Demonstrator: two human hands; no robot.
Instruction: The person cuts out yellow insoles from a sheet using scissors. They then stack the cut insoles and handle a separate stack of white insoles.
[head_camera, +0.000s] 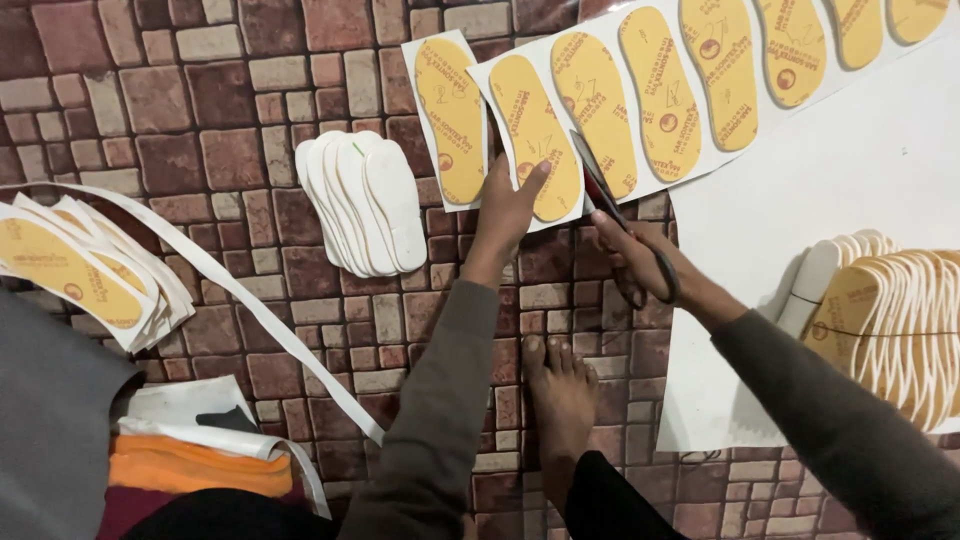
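Note:
A long white sheet (640, 160) printed with several yellow insole shapes lies on the brick-pattern floor. My left hand (505, 215) presses down on the sheet's left end, fingers on a yellow insole shape (535, 135). My right hand (645, 255) grips black scissors (605, 200), blades open and pointing up into the sheet's lower edge between two shapes. A separate cut piece with one yellow insole (450, 120) lies just left of the sheet.
A fan of white cut insoles (365, 200) lies left of my left hand. Yellow-printed cut pieces (80, 270) pile at far left, with a long white offcut strip (250, 310). Stacked insoles (890, 320) rest on a white sheet at right. My bare foot (560, 400) is below.

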